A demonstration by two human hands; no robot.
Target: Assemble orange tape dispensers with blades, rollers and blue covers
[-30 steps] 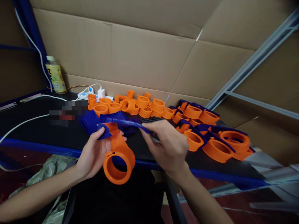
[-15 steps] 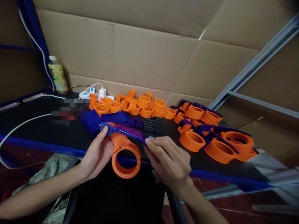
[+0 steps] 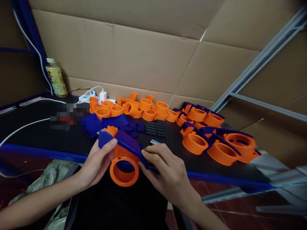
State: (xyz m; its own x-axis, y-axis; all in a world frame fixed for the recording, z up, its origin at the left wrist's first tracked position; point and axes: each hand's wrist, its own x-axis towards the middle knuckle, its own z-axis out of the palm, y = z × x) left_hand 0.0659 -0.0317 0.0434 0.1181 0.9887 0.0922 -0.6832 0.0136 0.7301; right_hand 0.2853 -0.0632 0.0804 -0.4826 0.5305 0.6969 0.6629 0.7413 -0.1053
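My left hand (image 3: 102,159) grips an orange plastic ring part (image 3: 124,183) from the left, its thumb pressed on the blue plate on top. The blue curved plastic plate (image 3: 128,143) lies along the upper side of the orange part, sloping down to the right. My right hand (image 3: 165,169) pinches the plate's right end between thumb and fingers. The ring's round opening faces me, held in front of the table edge. Just behind my right hand, small silvery metal pins (image 3: 154,142) lie on the black table (image 3: 79,143).
Loose orange ring parts (image 3: 145,104) stand along the back, with blue plates (image 3: 92,124) and black strips (image 3: 155,127) before them. Orange-and-blue assemblies (image 3: 224,153) sit at the right. A power strip (image 3: 83,98), white cables and a yellow bottle (image 3: 56,78) are at the left.
The blue plate and orange part have tilted, so the plate's broad face now shows. My right hand has moved slightly left and down, and my left thumb has shifted further along the plate.
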